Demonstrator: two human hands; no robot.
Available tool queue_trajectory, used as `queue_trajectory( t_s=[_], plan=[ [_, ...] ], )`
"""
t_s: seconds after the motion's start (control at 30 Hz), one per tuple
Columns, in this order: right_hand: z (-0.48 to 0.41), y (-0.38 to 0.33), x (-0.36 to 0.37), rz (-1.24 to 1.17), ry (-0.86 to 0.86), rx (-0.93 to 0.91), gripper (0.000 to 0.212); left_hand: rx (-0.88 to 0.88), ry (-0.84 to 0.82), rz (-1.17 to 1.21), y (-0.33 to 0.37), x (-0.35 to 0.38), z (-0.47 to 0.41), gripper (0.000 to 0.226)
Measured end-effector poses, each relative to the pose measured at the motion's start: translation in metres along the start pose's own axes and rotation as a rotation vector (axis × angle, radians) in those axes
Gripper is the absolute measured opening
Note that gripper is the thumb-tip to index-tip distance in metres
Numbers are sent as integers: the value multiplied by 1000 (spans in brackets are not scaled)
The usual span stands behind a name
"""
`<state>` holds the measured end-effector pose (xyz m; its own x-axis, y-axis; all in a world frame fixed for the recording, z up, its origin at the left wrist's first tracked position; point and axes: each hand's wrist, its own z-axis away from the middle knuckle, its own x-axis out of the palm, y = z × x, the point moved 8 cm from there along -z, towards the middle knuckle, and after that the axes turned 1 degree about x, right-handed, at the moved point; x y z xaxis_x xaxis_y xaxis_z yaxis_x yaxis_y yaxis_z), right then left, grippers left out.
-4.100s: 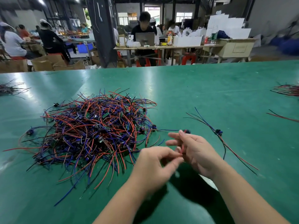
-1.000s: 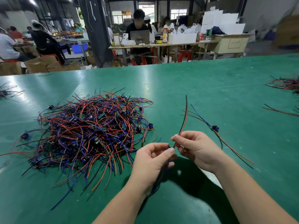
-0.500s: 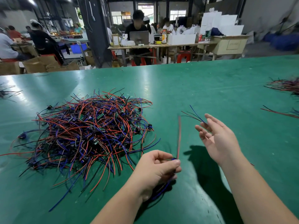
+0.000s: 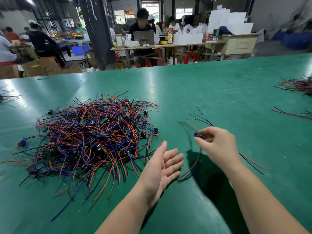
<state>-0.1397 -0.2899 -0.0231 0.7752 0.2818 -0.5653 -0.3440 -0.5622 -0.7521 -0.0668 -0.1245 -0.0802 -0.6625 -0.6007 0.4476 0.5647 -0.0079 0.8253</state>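
1. One wire harness [image 4: 197, 134] is in hand. Its small blue-black connector block is pinched between the thumb and fingertips of the right hand [image 4: 217, 146], raised above the table [image 4: 219, 92].
2. The right hand has its fingers curled in on the block. The left hand [image 4: 162, 168] is palm up with straight, spread fingers and holds nothing.
3. The harness leads are thin, limp and plastic-insulated. They drop from the block in a slack curve toward the near left and end just beside the left fingertips. Motion blur hides whether they touch.
4. Key relation: the long axis runs from the block at far right to the loose ends at near left. A set-aside harness [image 4: 251, 162] lies on the table beneath the right hand, on a diagonal from far left to near right. The right hand is the nearer one. Judgement: laying the held piece alongside calls for swinging its leads round to match that diagonal.
5. The pile [image 4: 91, 139] sits left of the left hand and apart from it. It is a dense tangle of red, blue and black leads with small green boards and dark connectors.
6. The table surface is green, smooth and faintly glossy. Another bundle [image 4: 298, 85] lies far right, well apart.
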Motion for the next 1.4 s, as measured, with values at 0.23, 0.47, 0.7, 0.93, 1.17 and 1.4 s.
queue_trajectory(
  t_s=[0.23,0.47,0.7,0.93,1.17,1.4],
  plan=[
    [-16,55,-33,487,102,257,26,384,225,-478,30,-12,6,21],
    [-14,48,-18,630,-54,182,21,662,386,-1495,44,-18,12,37],
    [-11,43,-15,596,-72,218,36,390,515,-1831,31,-33,2,40],
    [8,-3,14,118,-122,-2,16,595,552,-1415,58,-41,8,37],
    [36,-10,61,-379,-488,277,19,704,583,-1027,65,-36,22,15],
    [57,-19,83,-928,-745,588,44,956,-1,-812,56,27,45,18]
  ],
)
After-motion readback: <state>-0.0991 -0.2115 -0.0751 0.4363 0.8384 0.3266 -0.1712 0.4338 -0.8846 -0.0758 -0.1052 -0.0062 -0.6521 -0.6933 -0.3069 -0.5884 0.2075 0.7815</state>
